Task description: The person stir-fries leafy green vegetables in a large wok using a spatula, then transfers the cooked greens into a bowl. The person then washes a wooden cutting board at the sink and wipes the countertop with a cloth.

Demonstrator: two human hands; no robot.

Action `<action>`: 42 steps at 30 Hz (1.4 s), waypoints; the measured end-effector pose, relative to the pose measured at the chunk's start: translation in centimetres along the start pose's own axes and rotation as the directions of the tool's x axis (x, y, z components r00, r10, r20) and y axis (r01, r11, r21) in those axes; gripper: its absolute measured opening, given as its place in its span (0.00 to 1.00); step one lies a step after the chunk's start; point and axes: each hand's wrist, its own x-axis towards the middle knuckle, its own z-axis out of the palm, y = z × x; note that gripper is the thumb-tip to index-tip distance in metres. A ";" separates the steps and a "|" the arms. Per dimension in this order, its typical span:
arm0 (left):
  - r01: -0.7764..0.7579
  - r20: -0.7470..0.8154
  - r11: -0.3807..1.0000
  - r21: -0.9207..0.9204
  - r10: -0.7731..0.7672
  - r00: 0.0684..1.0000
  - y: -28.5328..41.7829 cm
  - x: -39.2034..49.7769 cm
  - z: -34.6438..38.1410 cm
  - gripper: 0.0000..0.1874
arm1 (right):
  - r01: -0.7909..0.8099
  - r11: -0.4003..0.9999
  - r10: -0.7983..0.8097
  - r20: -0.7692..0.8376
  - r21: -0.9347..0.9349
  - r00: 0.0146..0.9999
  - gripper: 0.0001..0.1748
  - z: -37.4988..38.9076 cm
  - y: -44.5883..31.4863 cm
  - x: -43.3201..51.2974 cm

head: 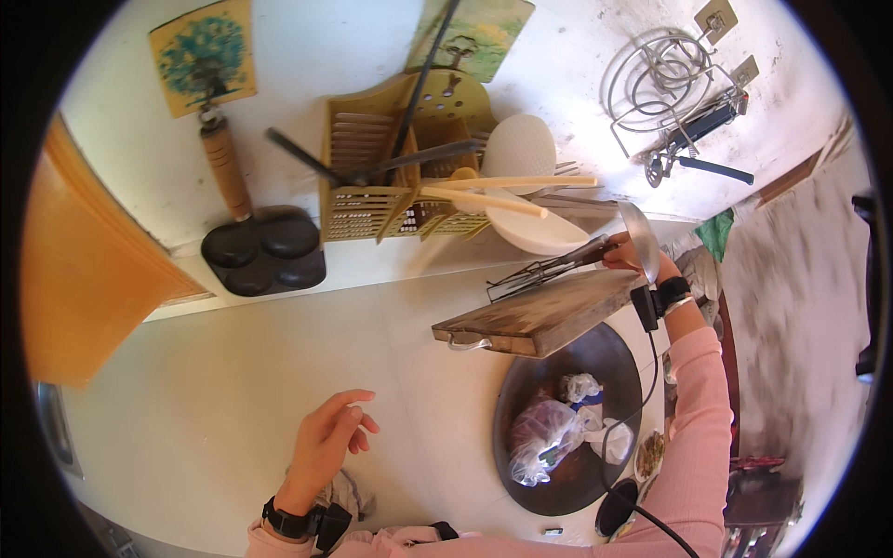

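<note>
My left hand (335, 439) hovers over the pale tiled counter with its fingers loosely curled and apart, holding nothing. My right hand (628, 254) reaches behind a thick wooden cutting board (544, 314) with a metal handle. Its fingers are at the dark handle of a utensil (589, 252) beside a black wire rack (520, 279); a ladle (642, 240) partly hides the hand, so its grip is not clear. On the wall above, a yellow-green plastic utensil caddy (363, 209) holds chopsticks, forks and a white rice paddle (520, 153).
A large dark wok (516, 390) holding plastic bags lies below the board. A plate of food (650, 450) sits to its right. A black four-cup pan (265, 254) hangs at left, near an orange panel (91, 279). A cloth (349, 495) lies by my left wrist. Wire racks (656, 84) hang at upper right.
</note>
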 end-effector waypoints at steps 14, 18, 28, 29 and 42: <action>0.029 -0.205 0.997 0.069 -0.014 0.979 -14.5 -11.3 -7.8 0.16 | 0.406 0.905 -0.394 -0.110 0.125 0.912 0.11 18.7 -19.1 -26.1; 0.013 -0.345 0.968 0.250 0.077 0.936 -20.7 -15.7 -10.8 0.19 | 0.582 0.731 -0.682 0.357 0.355 0.639 0.27 42.6 -20.7 -30.1; 0.109 -0.311 0.982 0.152 -0.058 0.949 -30.6 -24.5 -19.0 0.28 | 0.534 0.809 -0.528 0.096 -0.246 0.844 0.54 65.7 -19.6 -38.0; 0.093 -0.285 0.992 0.088 -0.064 0.956 -31.3 -25.2 -20.2 0.29 | 0.528 0.807 -0.534 0.053 -0.266 0.844 0.53 67.1 -20.4 -38.2; -0.134 -0.673 0.974 -0.185 -0.026 0.739 -34.7 -49.5 -50.5 0.25 | 0.791 0.607 -0.794 -0.105 -0.077 0.599 0.35 99.6 -54.0 -47.5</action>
